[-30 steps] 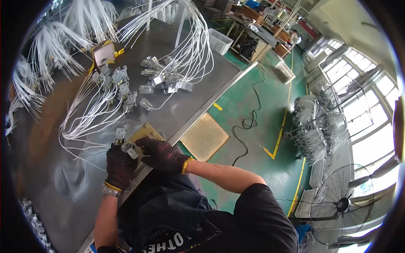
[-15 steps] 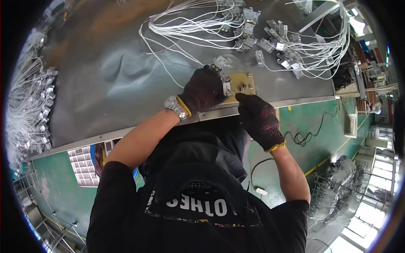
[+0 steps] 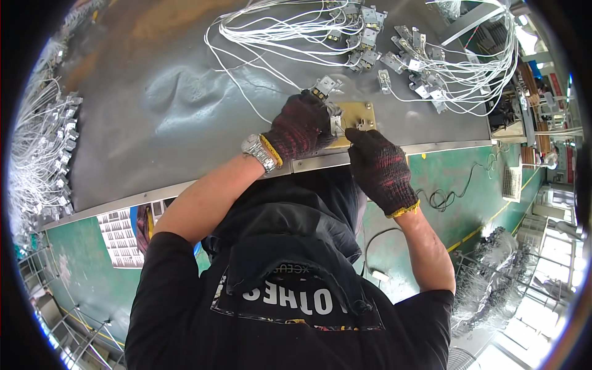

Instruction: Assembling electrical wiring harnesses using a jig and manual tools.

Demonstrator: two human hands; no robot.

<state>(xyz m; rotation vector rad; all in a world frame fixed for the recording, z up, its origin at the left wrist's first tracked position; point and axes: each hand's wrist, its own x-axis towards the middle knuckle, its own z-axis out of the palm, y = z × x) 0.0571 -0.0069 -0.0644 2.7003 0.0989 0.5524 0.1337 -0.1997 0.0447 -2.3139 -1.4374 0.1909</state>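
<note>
My left hand (image 3: 301,126), in a dark red-flecked knit glove, is closed around a small grey metal connector piece (image 3: 336,124) at the left side of a brass-coloured plate (image 3: 365,110). Just beyond its fingers lies another metal piece (image 3: 325,86) with a white wire attached. My right hand (image 3: 380,169), gloved alike, pinches with its fingertips at the plate's near edge, close to the held piece. A thin pale line, perhaps a wire, shows between the piece and those fingertips; what they grip is too small to make out. Small posts stand up from the plate.
White-wired metal pieces lie in a bundle (image 3: 364,37) at the far middle and another bundle (image 3: 425,71) at the far right. A big heap of them (image 3: 49,148) covers the table's left end. The metal table edge (image 3: 148,196) runs in front of me. A cable (image 3: 441,200) lies on the green floor.
Both hands stay at the plate in nearly the same pose. The whole view has shifted slightly; the right fingertips remain beside the held connector piece.
</note>
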